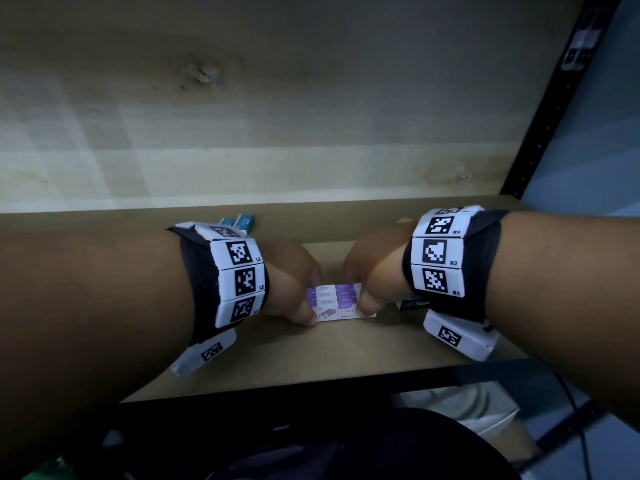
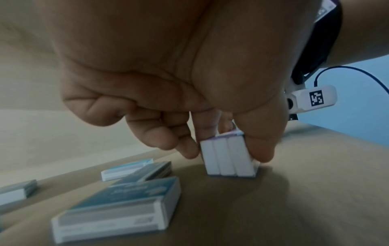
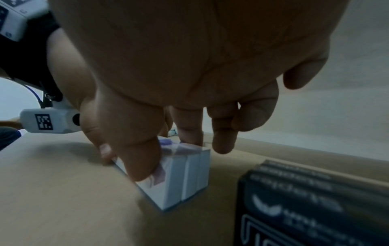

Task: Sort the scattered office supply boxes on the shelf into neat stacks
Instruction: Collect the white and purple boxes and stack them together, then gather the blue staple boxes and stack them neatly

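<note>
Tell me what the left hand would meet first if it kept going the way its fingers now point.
The left hand already pinches the small white-and-purple staple boxes. Fingers point down, so next comes the brown shelf board just beneath, as far as depth shows.

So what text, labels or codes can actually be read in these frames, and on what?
"STAPLES": purple and white boxes, several times.
"L3", "L2": left wristband tags.
"R3", "R2", "R1": right wristband tags.
"Stap", cut off: black box under the right wrist.
Black box's lettering in the right wrist view: blurred.
Blue boxes: unreadable.
</note>
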